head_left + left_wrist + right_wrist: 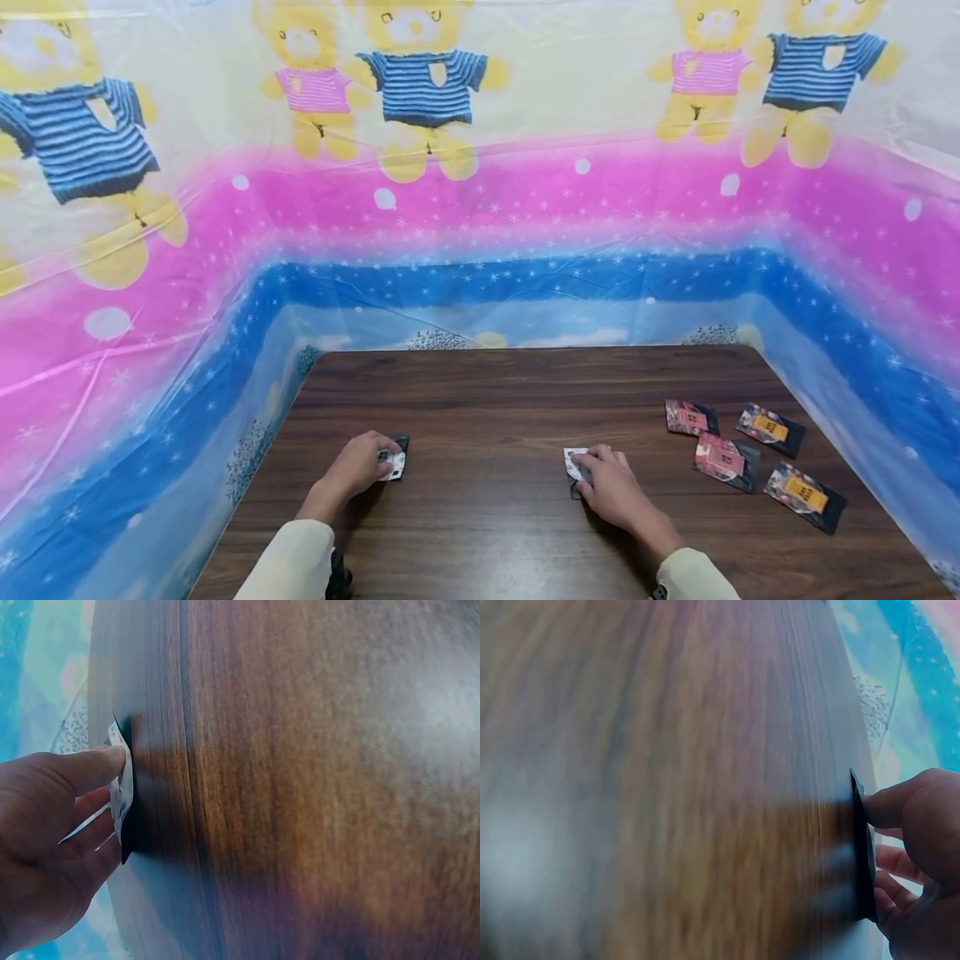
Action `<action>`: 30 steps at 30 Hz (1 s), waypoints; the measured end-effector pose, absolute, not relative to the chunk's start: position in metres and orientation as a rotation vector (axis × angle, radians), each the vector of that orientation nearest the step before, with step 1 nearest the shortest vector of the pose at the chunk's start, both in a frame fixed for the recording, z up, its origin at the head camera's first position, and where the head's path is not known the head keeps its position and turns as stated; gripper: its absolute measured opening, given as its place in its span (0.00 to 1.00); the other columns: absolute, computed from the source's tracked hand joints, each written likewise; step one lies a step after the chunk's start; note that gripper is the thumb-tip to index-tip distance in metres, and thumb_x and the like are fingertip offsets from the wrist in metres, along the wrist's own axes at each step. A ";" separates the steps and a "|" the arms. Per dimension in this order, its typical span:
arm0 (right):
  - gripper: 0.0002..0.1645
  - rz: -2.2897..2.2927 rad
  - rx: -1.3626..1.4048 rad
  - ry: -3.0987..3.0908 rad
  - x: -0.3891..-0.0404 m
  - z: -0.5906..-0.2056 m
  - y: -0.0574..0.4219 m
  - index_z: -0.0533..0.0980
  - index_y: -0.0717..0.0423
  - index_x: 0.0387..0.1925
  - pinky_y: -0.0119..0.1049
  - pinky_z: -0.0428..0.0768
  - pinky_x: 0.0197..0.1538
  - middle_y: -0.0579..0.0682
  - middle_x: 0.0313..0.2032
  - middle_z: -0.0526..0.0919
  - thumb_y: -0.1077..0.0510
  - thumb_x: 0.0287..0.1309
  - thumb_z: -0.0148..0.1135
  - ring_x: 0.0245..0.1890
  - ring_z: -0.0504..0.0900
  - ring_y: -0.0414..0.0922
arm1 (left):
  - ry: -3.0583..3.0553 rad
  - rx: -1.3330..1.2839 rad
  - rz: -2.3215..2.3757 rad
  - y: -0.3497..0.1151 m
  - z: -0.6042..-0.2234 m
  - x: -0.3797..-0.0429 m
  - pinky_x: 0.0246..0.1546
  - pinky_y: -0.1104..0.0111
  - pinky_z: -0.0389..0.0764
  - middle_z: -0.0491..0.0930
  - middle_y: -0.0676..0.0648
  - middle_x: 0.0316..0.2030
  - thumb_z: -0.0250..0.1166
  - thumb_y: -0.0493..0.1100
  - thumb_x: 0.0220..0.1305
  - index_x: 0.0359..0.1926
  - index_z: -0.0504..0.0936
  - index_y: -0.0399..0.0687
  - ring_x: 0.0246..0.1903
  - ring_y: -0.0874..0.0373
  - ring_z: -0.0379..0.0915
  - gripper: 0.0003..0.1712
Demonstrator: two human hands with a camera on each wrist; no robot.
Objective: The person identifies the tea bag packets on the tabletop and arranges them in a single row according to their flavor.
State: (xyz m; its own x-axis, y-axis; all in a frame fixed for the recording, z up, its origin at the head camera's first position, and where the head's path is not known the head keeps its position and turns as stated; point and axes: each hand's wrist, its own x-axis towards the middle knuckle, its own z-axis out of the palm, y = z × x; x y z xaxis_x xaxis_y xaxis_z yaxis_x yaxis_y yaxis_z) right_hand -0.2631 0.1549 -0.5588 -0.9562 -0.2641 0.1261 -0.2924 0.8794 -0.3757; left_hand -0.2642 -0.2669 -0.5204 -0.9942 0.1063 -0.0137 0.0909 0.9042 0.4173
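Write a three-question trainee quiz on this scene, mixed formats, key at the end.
1. How many loose packets lie on the table, in neither hand?

2. True or false: the left hand and the right hand each pinch a white-and-black packet.

3. In the head view, which of these lies farthest to the right?
A) the packet at the left hand
B) a red-label packet
C) an orange-label packet

Key:
1. Four, two with red labels and two with orange.
2. True.
3. C.
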 end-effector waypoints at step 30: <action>0.24 0.651 0.545 -2.890 -0.277 -0.559 0.093 0.83 0.53 0.54 0.52 0.76 0.54 0.57 0.52 0.81 0.59 0.54 0.72 0.49 0.76 0.58 | 3.033 0.158 0.657 -0.268 -0.522 -0.265 0.57 0.47 0.79 0.83 0.41 0.50 0.71 0.34 0.62 0.45 0.88 0.46 0.54 0.43 0.79 0.10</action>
